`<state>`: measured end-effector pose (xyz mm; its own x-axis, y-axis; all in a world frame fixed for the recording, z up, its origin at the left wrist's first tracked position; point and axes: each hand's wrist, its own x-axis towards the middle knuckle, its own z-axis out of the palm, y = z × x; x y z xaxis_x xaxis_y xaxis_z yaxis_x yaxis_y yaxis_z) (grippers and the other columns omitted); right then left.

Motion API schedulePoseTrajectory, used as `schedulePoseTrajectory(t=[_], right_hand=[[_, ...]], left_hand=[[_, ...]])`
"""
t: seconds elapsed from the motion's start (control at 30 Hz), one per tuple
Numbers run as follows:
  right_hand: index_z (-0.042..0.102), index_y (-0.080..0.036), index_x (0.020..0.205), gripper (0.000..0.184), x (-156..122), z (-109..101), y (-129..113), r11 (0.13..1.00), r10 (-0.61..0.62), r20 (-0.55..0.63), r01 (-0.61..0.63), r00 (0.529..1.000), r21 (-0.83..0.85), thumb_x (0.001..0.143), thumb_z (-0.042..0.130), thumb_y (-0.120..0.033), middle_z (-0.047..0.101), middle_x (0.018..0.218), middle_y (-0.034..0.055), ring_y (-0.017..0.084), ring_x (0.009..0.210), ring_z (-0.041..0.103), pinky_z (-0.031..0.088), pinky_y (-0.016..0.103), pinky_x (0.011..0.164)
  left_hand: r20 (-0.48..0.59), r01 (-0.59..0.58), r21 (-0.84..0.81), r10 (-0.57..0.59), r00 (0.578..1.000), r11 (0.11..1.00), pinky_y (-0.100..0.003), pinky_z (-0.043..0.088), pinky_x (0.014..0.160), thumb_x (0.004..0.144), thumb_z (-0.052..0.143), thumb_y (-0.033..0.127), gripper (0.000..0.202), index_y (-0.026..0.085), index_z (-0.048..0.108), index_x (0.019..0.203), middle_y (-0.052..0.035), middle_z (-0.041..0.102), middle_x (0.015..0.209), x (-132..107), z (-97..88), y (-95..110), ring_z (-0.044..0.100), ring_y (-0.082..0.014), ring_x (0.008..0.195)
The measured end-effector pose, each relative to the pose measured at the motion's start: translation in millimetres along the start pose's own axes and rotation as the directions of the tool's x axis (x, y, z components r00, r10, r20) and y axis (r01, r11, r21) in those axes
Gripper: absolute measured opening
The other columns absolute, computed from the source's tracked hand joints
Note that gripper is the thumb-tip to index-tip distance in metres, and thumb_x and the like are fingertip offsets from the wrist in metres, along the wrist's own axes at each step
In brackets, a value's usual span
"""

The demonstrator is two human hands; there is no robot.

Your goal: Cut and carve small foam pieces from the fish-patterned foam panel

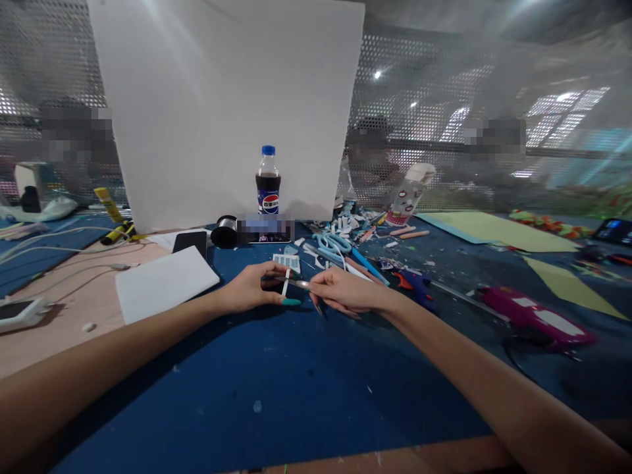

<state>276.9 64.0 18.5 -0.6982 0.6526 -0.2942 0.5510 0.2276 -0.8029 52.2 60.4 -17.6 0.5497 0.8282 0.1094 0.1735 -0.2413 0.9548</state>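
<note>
A short white strip (pixel 286 283) stands upright between the thumb and fingertips of my left hand (pixel 245 288), which has long green nails. From the other side my right hand (pixel 340 289) pinches a slim, shiny metal tool (pixel 302 284). Its narrow end reaches to the strip and seems to touch it; the exact kind of tool cannot be made out. Both hands hover low over the blue mat (pixel 276 388). Just behind them lies a small light-blue sheet with white marks (pixel 286 263). Light-blue scissors (pixel 334 245) rest behind my right hand.
A cola bottle (pixel 268 187) stands before a tall white board (pixel 227 105). White paper (pixel 165 283) and a black phone (pixel 190 242) lie left. Paper scraps (pixel 345 224), a dark-blue glue gun (pixel 417 286), a magenta tool (pixel 536 316) and a patterned bottle (pixel 409 197) are right.
</note>
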Motion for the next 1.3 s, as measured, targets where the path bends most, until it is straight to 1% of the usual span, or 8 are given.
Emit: schedulePoseTrajectory(t=[0.3,0.5,0.63,0.83,0.93,1.07,1.17,1.3], right_hand=[[0.053,-0.014,0.067,0.039,4,7,-9,0.998,0.032,-0.021,-0.031,0.999,0.050,0.088,0.040,-0.045,0.036,0.029,-0.0094,0.004,0.021,0.030,0.023,0.015,0.026],[0.055,-0.014,0.070,0.042,0,3,-3,0.999,0.018,0.036,-0.020,0.999,0.045,0.088,0.039,-0.049,0.037,0.031,-0.0095,0.003,0.021,0.030,0.023,0.014,0.027],[0.053,-0.014,0.070,0.040,2,5,-1,0.998,0.020,0.024,-0.022,0.999,0.065,0.087,0.040,-0.047,0.036,0.030,-0.0099,0.003,0.021,0.030,0.023,0.014,0.026],[0.052,-0.014,0.071,0.036,6,10,-4,0.989,-0.025,0.025,0.021,0.999,0.148,0.088,0.041,-0.043,0.037,0.031,-0.0106,0.002,0.021,0.027,0.025,0.014,0.026],[0.052,-0.014,0.069,0.038,4,9,-4,0.987,-0.013,0.049,0.005,0.999,0.159,0.088,0.041,-0.044,0.037,0.031,-0.0107,0.002,0.021,0.026,0.025,0.013,0.026],[0.051,-0.014,0.067,0.040,0,5,-1,0.988,0.025,0.079,-0.037,0.997,0.153,0.088,0.041,-0.046,0.036,0.029,-0.0106,0.002,0.020,0.027,0.024,0.013,0.025],[0.051,-0.014,0.068,0.039,2,7,0,0.983,0.012,0.087,-0.027,0.996,0.180,0.088,0.041,-0.046,0.035,0.030,-0.0109,0.002,0.020,0.025,0.023,0.013,0.024],[0.050,-0.015,0.069,0.036,8,12,-2,0.971,-0.005,0.078,-0.014,0.997,0.237,0.089,0.040,-0.043,0.034,0.030,-0.0117,0.002,0.019,0.020,0.021,0.014,0.023]], left_hand=[[0.006,-0.017,0.061,0.017,1.000,0.998,-0.046,0.042,0.091,0.065,0.071,0.016,0.049,0.014,0.050,0.109,-0.0119,0.057,0.111,0,-0.5,0,0.055,-0.0250,0.105],[0.010,-0.025,0.027,0.025,1.000,0.999,-0.046,0.041,0.094,0.065,0.071,0.015,0.049,0.015,0.051,0.110,-0.0117,0.054,0.116,0,-0.4,-1,0.052,-0.0252,0.110],[0.009,-0.035,0.041,0.034,0.999,0.999,-0.046,0.041,0.093,0.065,0.071,0.015,0.049,0.015,0.051,0.110,-0.0126,0.054,0.116,0,-0.3,-2,0.052,-0.0254,0.109],[0.022,-0.017,0.058,0.016,1.000,0.998,-0.044,0.044,0.088,0.066,0.071,0.018,0.049,0.014,0.050,0.110,-0.0127,0.056,0.111,-1,-0.9,1,0.054,-0.0257,0.106],[0.033,-0.024,0.055,0.022,0.999,0.998,-0.044,0.044,0.088,0.067,0.070,0.018,0.049,0.015,0.049,0.111,-0.0133,0.055,0.114,-1,-1.3,2,0.052,-0.0265,0.108],[0.032,-0.044,0.072,0.042,0.999,0.996,-0.045,0.042,0.092,0.066,0.070,0.016,0.049,0.016,0.050,0.111,-0.0134,0.054,0.116,0,-1.3,2,0.050,-0.0267,0.112],[0.023,-0.059,0.087,0.057,0.998,0.994,-0.045,0.040,0.093,0.066,0.070,0.016,0.048,0.015,0.051,0.110,-0.0131,0.056,0.114,0,-1.0,1,0.050,-0.0265,0.112],[0.028,-0.078,0.114,0.075,0.997,0.990,-0.044,0.042,0.090,0.067,0.070,0.017,0.048,0.014,0.051,0.110,-0.0126,0.057,0.110,0,-1.2,-1,0.053,-0.0257,0.107]])
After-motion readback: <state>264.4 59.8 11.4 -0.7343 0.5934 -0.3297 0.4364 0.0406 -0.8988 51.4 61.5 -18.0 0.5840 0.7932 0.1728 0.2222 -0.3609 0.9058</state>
